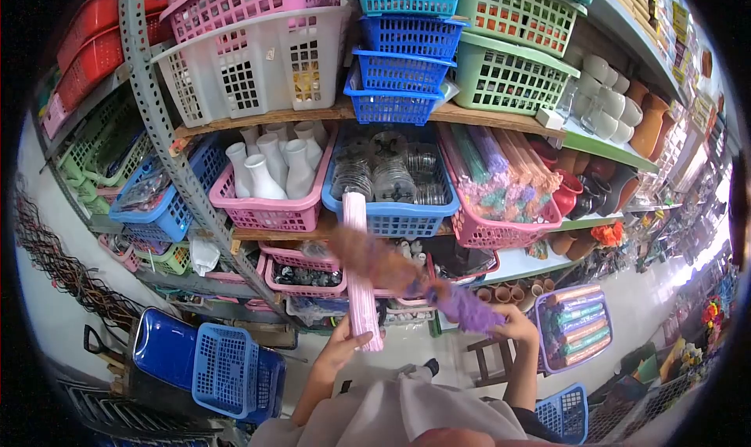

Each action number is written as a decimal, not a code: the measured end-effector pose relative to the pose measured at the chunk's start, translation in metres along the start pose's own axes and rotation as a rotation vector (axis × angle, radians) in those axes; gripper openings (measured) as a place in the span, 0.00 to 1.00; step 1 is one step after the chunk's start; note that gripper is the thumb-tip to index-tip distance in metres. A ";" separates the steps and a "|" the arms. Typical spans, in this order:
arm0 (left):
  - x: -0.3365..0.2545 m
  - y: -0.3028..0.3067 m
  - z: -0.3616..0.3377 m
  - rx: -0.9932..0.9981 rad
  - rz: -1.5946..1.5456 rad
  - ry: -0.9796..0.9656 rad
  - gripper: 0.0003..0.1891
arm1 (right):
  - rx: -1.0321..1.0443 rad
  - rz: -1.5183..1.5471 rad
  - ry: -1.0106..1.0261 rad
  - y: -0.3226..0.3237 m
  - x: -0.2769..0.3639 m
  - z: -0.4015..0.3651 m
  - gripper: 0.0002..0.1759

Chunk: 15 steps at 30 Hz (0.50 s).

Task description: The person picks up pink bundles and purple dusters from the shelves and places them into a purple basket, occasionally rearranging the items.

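Observation:
In the head view, my left hand [344, 344] is closed around the lower end of a long pale pink bundle [361, 283], finely striped along its length and held upright. My right hand [514, 326] grips the purple end of a long brown and purple bundle [465, 306]. Motion blurs this second bundle, which slants up to the left and crosses in front of the pink one. Behind them, a blue basket [411, 226] holds stacked clear plastic pieces. A pink basket [501, 234] to its right carries similar long wrapped bundles [508, 154] in green, purple and peach.
White vases [267, 177] stand in a pink basket on the left. Stacked baskets [516, 75] fill the upper shelf. A perforated metal post [160, 126] rises at left. Down right is a basket of coloured rolls [577, 322]; lower left, a blue basket [225, 373] stands on the floor.

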State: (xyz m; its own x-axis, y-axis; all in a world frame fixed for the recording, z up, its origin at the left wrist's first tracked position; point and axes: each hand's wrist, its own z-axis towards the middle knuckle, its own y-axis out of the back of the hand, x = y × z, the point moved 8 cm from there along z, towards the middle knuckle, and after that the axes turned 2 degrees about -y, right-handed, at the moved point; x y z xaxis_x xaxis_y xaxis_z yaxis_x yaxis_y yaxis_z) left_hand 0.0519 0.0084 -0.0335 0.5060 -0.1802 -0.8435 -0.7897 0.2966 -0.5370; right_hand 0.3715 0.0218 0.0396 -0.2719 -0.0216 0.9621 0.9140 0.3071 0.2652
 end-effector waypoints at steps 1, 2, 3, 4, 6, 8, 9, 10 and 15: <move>0.008 0.009 -0.002 -0.010 0.045 -0.031 0.28 | 0.178 -0.068 -0.012 -0.008 -0.011 0.000 0.22; 0.014 0.020 -0.003 -0.022 0.090 -0.062 0.27 | 0.357 -0.135 -0.024 -0.019 -0.019 -0.004 0.22; 0.024 0.032 0.000 -0.030 0.195 -0.021 0.24 | 0.410 -0.116 -0.046 -0.029 -0.002 -0.004 0.24; 0.033 0.044 0.001 -0.038 0.301 0.021 0.23 | 0.412 -0.113 -0.046 -0.027 -0.002 0.002 0.24; 0.018 0.001 0.013 0.203 0.223 0.218 0.34 | 0.484 -0.223 0.011 -0.030 -0.007 0.012 0.25; -0.026 -0.015 -0.013 0.083 0.049 -0.081 0.37 | 0.225 -0.180 0.066 -0.012 -0.019 0.033 0.22; -0.027 -0.015 -0.017 0.074 0.003 0.024 0.42 | 0.106 -0.101 0.014 -0.007 -0.020 0.041 0.21; -0.025 -0.013 -0.018 0.071 0.004 0.026 0.42 | -0.013 -0.023 -0.037 -0.003 -0.020 0.049 0.20; -0.029 -0.012 -0.028 0.124 -0.086 -0.060 0.42 | 0.111 -0.109 0.016 -0.028 0.009 0.050 0.21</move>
State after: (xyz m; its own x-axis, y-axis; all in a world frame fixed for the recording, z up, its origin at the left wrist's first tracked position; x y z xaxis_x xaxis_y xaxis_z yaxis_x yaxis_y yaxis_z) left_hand 0.0369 -0.0164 -0.0032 0.5923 -0.1546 -0.7908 -0.6959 0.3964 -0.5988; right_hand 0.3282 0.0604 0.0376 -0.3623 -0.0751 0.9290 0.8401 0.4053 0.3604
